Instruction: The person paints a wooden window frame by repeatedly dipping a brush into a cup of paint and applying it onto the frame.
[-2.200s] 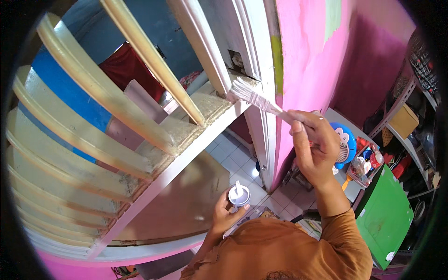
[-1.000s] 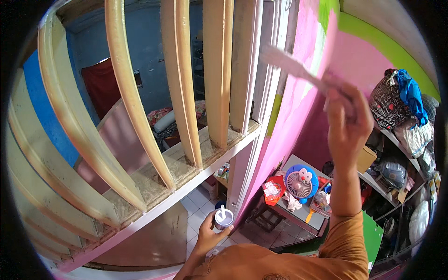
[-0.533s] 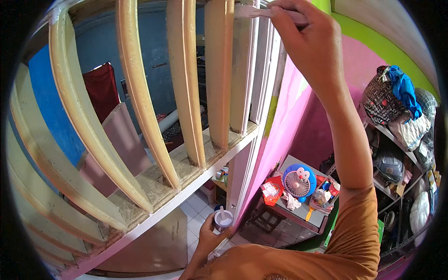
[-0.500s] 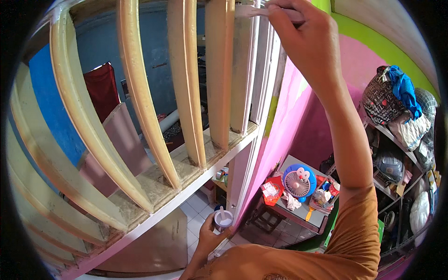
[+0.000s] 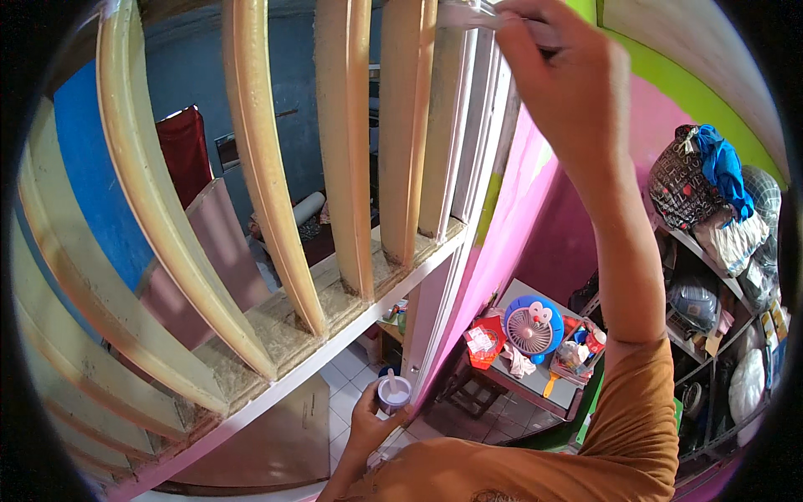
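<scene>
My right hand (image 5: 577, 92) is raised high at the top of the view, fingers closed round the handle of a paintbrush (image 5: 468, 15). The pale bristles lie against the upper part of the white-edged slat (image 5: 447, 125) at the right end of the frame. Low in the middle, my left hand (image 5: 366, 428) grips a small paint cup (image 5: 395, 402) from its left side. Pale lilac-white paint fills it, and a light stick (image 5: 392, 382) stands tilted inside. Cream wooden slats (image 5: 268, 184) rise from a dusty sill (image 5: 335, 289) to the left of my right arm.
A pink wall (image 5: 510, 226) adjoins the frame. Below right, a table (image 5: 519, 293) bears a blue toy-faced fan (image 5: 533, 326), a red box (image 5: 485, 343) and small items. Loaded shelves (image 5: 711, 351) with bags stand far right. Tiled floor (image 5: 341, 385) shows below.
The view has shifted slightly, so slats and my right hand appear a little further right. Both hands keep hold of the brush and cup; the brush is still at the end slat.
</scene>
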Demonstrator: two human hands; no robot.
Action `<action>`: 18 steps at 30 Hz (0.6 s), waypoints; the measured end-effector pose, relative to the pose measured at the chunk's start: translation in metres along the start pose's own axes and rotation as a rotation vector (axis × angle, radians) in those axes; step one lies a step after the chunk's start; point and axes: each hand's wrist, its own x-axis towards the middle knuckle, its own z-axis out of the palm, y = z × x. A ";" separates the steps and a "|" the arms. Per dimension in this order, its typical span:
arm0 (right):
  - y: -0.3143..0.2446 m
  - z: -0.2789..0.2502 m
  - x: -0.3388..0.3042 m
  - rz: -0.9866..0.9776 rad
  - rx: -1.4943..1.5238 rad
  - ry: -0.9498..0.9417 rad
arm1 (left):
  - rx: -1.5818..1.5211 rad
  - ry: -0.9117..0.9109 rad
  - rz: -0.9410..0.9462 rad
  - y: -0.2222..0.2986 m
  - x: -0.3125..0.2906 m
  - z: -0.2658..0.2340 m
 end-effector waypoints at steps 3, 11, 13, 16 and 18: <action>0.019 0.010 0.005 -0.044 0.006 -0.053 | -0.007 -0.022 0.018 -0.005 0.003 0.002; -0.004 -0.016 0.006 0.051 -0.152 -0.036 | 0.027 0.013 0.055 -0.007 -0.002 -0.002; -0.005 -0.017 0.007 0.099 0.086 -0.109 | 0.005 0.009 0.044 -0.008 -0.002 -0.001; 0.009 0.006 0.006 -0.045 0.038 -0.025 | -0.007 -0.005 0.020 -0.006 -0.002 0.000; 0.021 0.006 0.013 -0.127 -0.006 -0.050 | 0.003 -0.013 0.008 -0.005 -0.002 0.001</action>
